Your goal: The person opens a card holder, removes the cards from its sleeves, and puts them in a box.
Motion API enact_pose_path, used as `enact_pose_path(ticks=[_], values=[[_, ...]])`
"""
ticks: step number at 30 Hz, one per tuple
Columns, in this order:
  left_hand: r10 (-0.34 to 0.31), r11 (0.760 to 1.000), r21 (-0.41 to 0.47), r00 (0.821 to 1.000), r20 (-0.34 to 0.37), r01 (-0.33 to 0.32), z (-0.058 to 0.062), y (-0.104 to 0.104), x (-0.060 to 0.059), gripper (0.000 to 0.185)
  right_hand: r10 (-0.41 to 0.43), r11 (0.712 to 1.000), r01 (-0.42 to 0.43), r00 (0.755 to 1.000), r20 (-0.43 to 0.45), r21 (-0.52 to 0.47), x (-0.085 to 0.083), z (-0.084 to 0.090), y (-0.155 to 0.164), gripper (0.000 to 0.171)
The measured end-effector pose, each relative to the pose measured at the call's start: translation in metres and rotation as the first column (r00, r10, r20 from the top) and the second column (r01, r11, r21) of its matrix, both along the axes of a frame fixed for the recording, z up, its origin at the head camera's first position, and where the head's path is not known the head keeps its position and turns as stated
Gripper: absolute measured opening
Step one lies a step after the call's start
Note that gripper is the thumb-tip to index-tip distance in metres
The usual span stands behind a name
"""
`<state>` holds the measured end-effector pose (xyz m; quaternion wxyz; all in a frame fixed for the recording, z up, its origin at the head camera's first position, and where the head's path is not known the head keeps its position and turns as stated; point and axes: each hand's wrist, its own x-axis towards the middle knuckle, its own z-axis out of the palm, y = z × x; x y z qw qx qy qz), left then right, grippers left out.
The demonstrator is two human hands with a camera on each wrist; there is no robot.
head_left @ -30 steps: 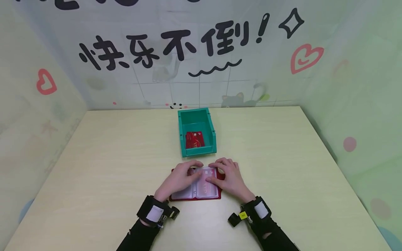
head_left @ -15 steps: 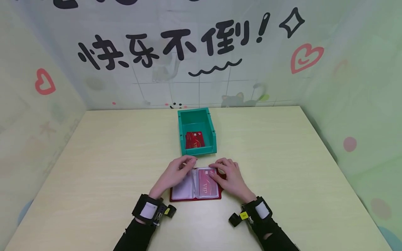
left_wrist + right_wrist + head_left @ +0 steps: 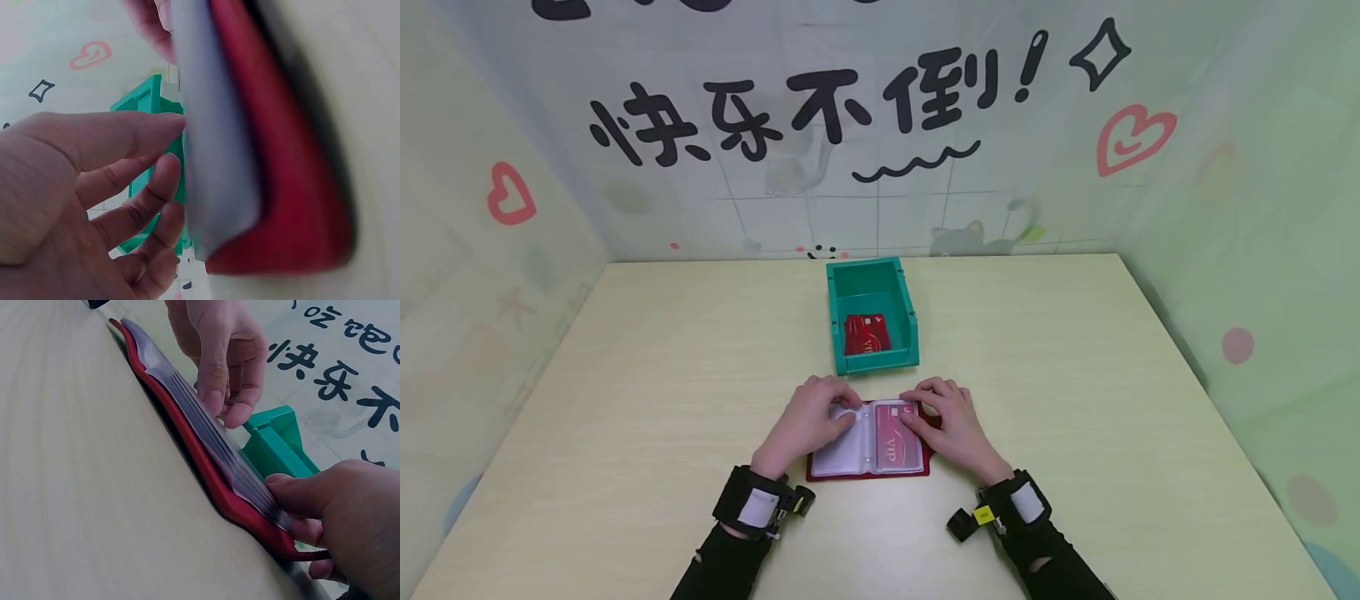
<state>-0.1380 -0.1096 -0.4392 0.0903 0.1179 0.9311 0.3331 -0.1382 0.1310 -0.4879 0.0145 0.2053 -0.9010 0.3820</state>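
A red card holder with clear plastic sleeves lies spread flat on the table. Its right-hand sleeve contains a red VIP card; the left-hand page looks pale. My right hand grips the holder's right side, thumb on the sleeves and fingers at the far edge and cover. Over the top of the left page is my left hand. Its thumb is at the plastic and its other fingers are loosely bent, with nothing visible between them.
Beyond the hands stands a teal bin, its long side running away from me. Several red cards lie near its front. The pale wooden table meets printed cloth walls at the back and sides.
My left hand has moved left from the middle of the holder, lifting briefly, then lowering over the left page. The VIP card shows more clearly. My right hand stays in place.
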Motion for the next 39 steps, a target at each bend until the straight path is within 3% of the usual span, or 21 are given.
enact_pose_path(ticks=[3, 9, 28, 39], values=[[-0.021, 1.0, -0.01, 1.0, -0.004, 0.021, -0.001, 0.004, 0.002, 0.008, 0.001, 1.0, -0.001, 1.0, 0.005, -0.003, 0.0, 0.0, 0.0, 0.03], [-0.068, 0.996, 0.055, 0.997, 0.025, 0.066, -0.007, 0.011, 0.003, 0.008, 0.001, 1.0, -0.001, 1.0, 0.003, -0.001, 0.001, 0.001, 0.0, 0.03], [0.039, 0.993, 0.107, 0.993, 0.115, -0.052, -0.011, 0.019, 0.001, 0.016, -0.063, 0.997, 0.061, 0.997, 0.05, 0.046, 0.002, 0.003, -0.005, 0.034], [0.062, 0.997, 0.033, 0.995, 0.078, -0.065, -0.01, 0.025, 0.001, 0.022, -0.062, 0.997, 0.059, 0.997, 0.044, 0.054, 0.002, 0.004, -0.007, 0.035]])
